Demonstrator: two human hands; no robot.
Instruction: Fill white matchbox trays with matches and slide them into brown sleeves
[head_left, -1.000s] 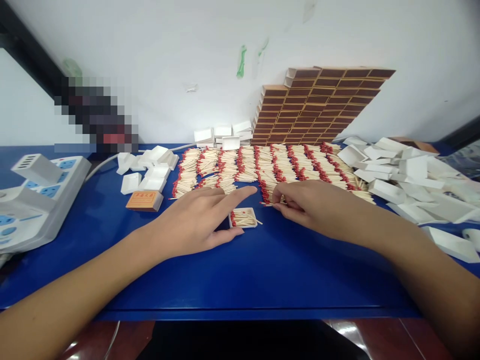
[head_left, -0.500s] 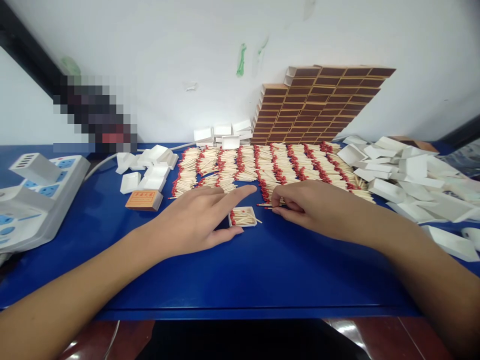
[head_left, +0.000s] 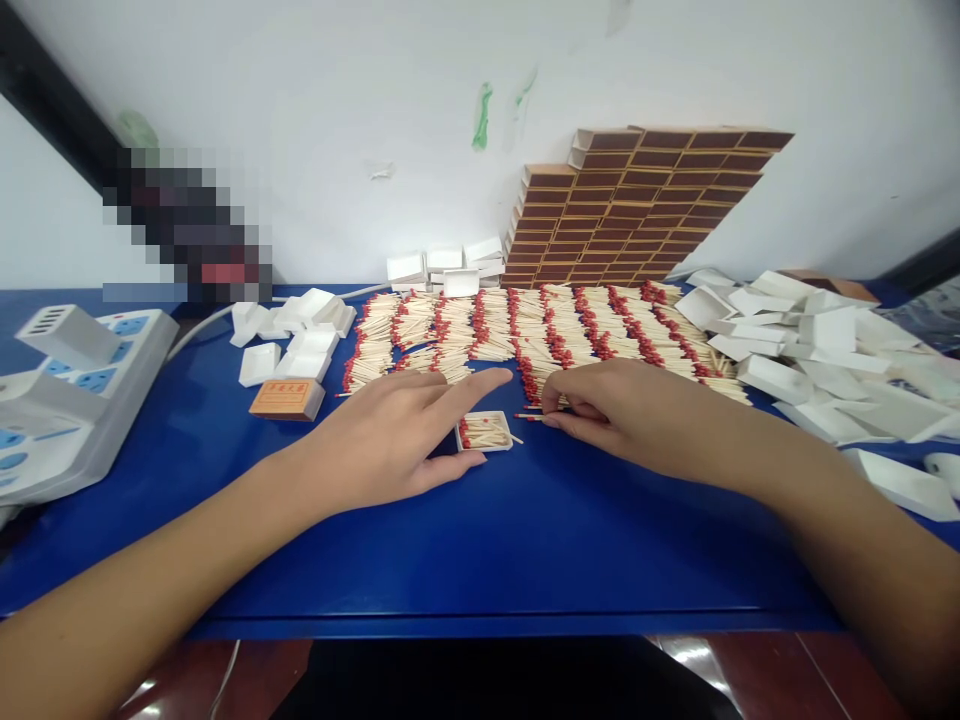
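Observation:
A small white matchbox tray (head_left: 510,440) holds several red-headed matches, one sticking out past its right end. My left hand (head_left: 390,430) curves around the tray's left end. Its thumb lies along the near edge and its index finger stretches out above the far side, well apart from the thumb. Just right of the tray, my right hand (head_left: 600,405) is closed in a pinch on a match (head_left: 529,416), whose red head points left. Behind both hands lie rows of loose matches (head_left: 487,330), heads mostly to the left.
A stack of brown-sided matchboxes (head_left: 637,210) stands against the wall. White empty trays (head_left: 810,340) are heaped at the right, with more white trays (head_left: 307,330) at the left. An orange matchbox (head_left: 285,398) and a power strip (head_left: 127,400) sit on the blue table (head_left: 480,550).
The match at my right fingertips has shifted slightly; another match head behind it is now more covered. My left hand and the tray stay in place.

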